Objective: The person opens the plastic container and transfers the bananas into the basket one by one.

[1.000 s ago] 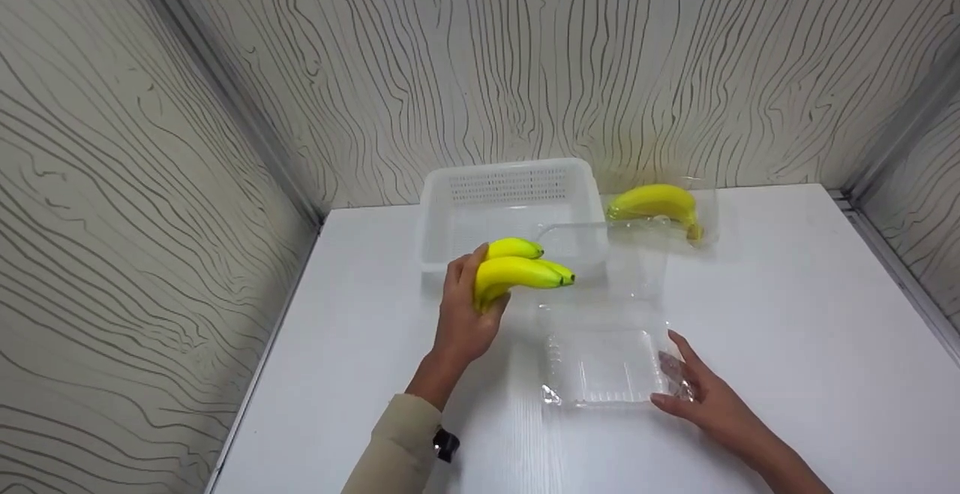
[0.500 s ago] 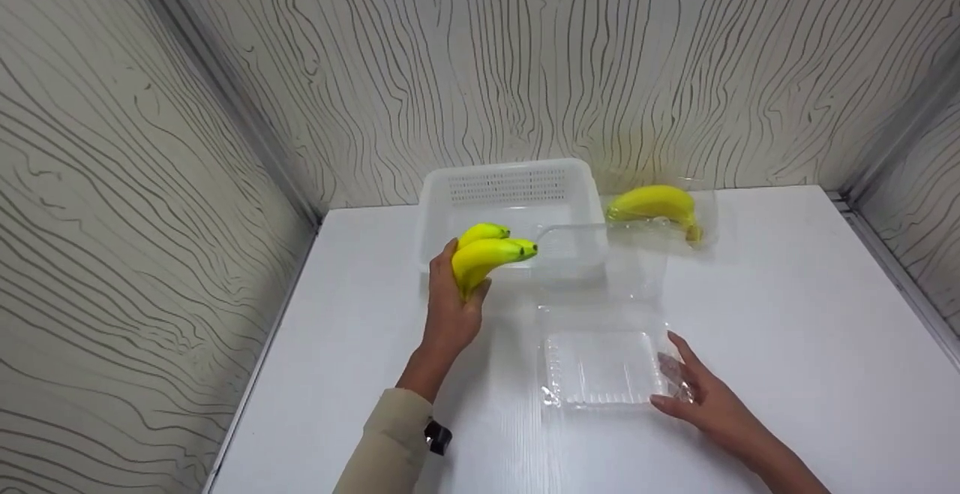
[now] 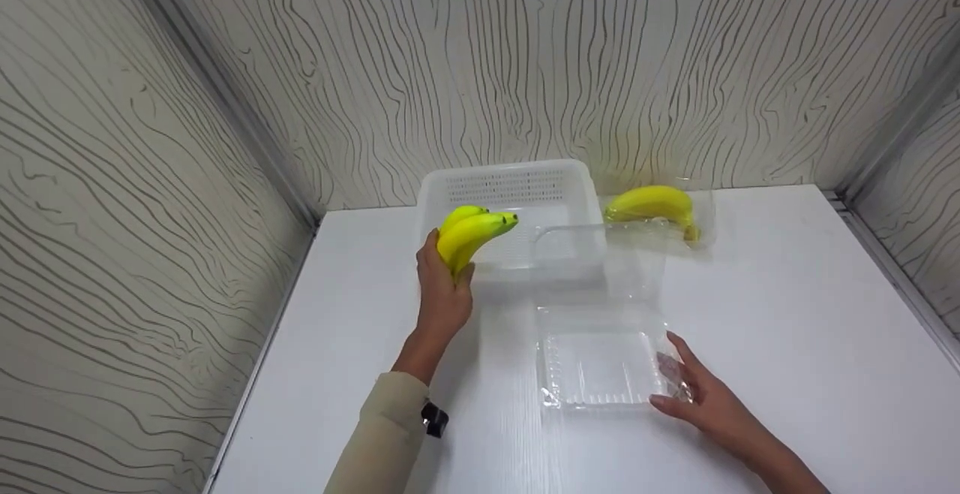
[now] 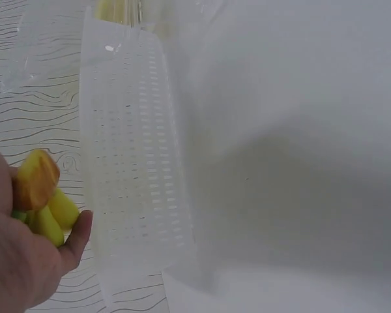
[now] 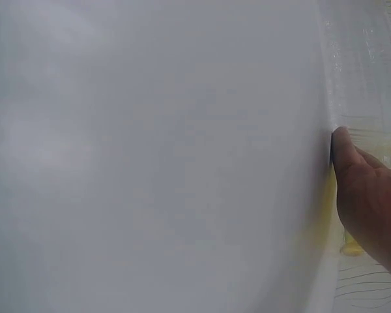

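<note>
My left hand (image 3: 444,299) holds a small bunch of yellow bananas (image 3: 469,239) by its stem end, above the front left part of a white plastic basket (image 3: 506,188). The banana tips point away and to the right. In the left wrist view, fingers wrap the bunch (image 4: 49,225) beside the basket's slotted wall (image 4: 130,130). A clear plastic hinged box (image 3: 600,362) lies opened on the table, its lid tipped back against the basket. My right hand (image 3: 709,400) grips the box's right side, thumb at the near corner; the right wrist view shows this hand (image 5: 371,202) partly.
Behind the box's lid, at the back right, another bunch of bananas (image 3: 652,203) sits in clear packaging near the back wall. Patterned panels (image 3: 480,66) enclose the white table (image 3: 787,314) at the back and sides.
My left hand has carried the bananas leftward and away from me, off the space above the box's lid and toward the basket. The right hand and box stay in place.
</note>
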{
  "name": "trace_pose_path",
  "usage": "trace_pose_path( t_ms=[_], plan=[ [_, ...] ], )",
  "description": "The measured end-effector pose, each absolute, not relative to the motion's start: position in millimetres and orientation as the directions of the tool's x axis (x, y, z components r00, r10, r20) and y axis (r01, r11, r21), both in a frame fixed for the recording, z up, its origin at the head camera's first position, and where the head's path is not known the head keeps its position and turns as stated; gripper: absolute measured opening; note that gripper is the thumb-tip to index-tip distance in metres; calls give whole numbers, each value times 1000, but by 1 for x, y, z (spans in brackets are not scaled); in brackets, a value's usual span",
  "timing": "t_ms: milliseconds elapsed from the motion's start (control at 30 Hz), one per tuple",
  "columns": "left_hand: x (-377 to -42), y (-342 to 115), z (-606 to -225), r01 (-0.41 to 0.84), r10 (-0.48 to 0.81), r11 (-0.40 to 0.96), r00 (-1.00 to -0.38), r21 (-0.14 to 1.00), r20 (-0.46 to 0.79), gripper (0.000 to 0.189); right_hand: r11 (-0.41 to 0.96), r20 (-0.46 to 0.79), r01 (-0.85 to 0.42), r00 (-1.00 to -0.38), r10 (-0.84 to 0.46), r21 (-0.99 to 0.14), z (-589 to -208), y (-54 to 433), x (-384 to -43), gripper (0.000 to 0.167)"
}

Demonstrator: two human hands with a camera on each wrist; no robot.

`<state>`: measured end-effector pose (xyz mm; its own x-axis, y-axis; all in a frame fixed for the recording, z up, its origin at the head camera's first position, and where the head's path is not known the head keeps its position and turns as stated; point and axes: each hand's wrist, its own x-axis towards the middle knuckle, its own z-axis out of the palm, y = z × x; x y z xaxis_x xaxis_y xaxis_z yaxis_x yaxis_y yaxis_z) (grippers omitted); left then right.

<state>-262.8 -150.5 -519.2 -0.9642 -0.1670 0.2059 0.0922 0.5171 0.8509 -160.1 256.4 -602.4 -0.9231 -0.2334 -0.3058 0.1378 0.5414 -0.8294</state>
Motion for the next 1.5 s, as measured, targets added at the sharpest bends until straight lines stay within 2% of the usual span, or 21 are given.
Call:
trace_pose_path(
  t_ms=[433,933,1500],
  plan=[
    [-289,-143,-501,-16,-199,487,-976,873,93,83,549,-302,135,-926,-226,-825,-602,255,-160,107],
    [-322,-137,-492,-19,-234,456,-967,890,100,80,545,-296,127,-926,-235,-829,-602,257,-160,106],
    [-359,-136,-498,-176,-330,488,-944,855,-5,79,562,-299,127,-927,-226,-817,-600,256,-159,106]
  ],
)
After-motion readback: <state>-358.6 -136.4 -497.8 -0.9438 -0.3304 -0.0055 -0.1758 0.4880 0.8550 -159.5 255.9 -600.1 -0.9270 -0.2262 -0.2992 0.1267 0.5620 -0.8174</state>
